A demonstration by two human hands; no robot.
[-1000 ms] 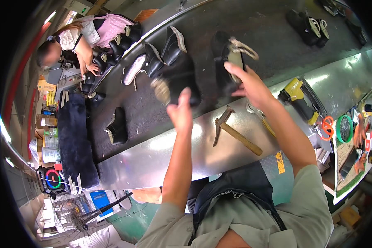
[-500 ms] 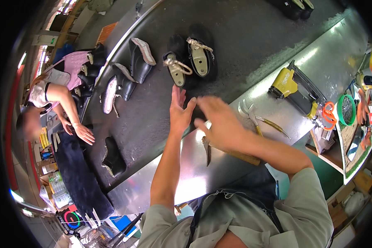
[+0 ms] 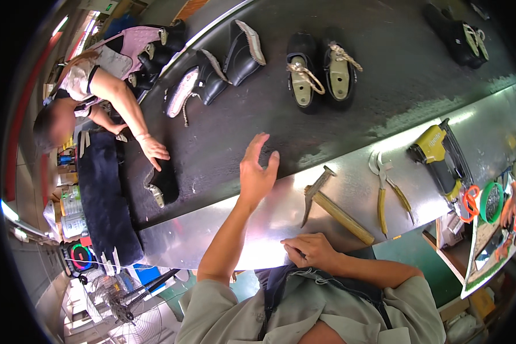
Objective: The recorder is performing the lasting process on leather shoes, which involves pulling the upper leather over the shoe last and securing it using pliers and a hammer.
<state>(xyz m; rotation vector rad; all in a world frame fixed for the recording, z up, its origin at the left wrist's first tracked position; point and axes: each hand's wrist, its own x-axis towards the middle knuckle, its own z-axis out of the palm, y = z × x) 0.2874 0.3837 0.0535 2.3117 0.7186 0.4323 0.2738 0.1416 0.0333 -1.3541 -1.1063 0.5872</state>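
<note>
Black belt: we see a dark, matt conveyor belt (image 3: 223, 143) running across the view, with a shiny steel ledge (image 3: 269, 221) along its near side.
Far left: a co-worker's hand (image 3: 153, 150) reaches onto the belt, just touching a lone black shoe part (image 3: 164, 183) with a pale sole edge.
Upper left: black boots with ribbed pale soles (image 3: 212, 77) lie tipped on their sides, bunched close together.
Our left hand (image 3: 257, 172): we hold it open over the near edge of the belt, fingers spread wide and palm down, gripping nothing.
Pair of shoes (image 3: 320, 71): two black uppers on olive lasts, tied with pale cord, stand side by side on the belt, beyond our left hand and well apart from it.
Hammer (image 3: 332, 207): wooden handle and slim metal head, flat on the steel ledge, between our two hands, nearest the right one.
Our right hand (image 3: 311, 252): we keep it against our grey-green shirt, fingertips pinched narrow on a small dark thing; we cannot tell what it is.
Pincers (image 3: 384, 189): steel jaws, yellow handles, just right of the hammer.
Far right: a yellow and black nail gun (image 3: 438, 157) rests on the ledge, with orange-handled scissors (image 3: 470, 202) beside it.
</note>
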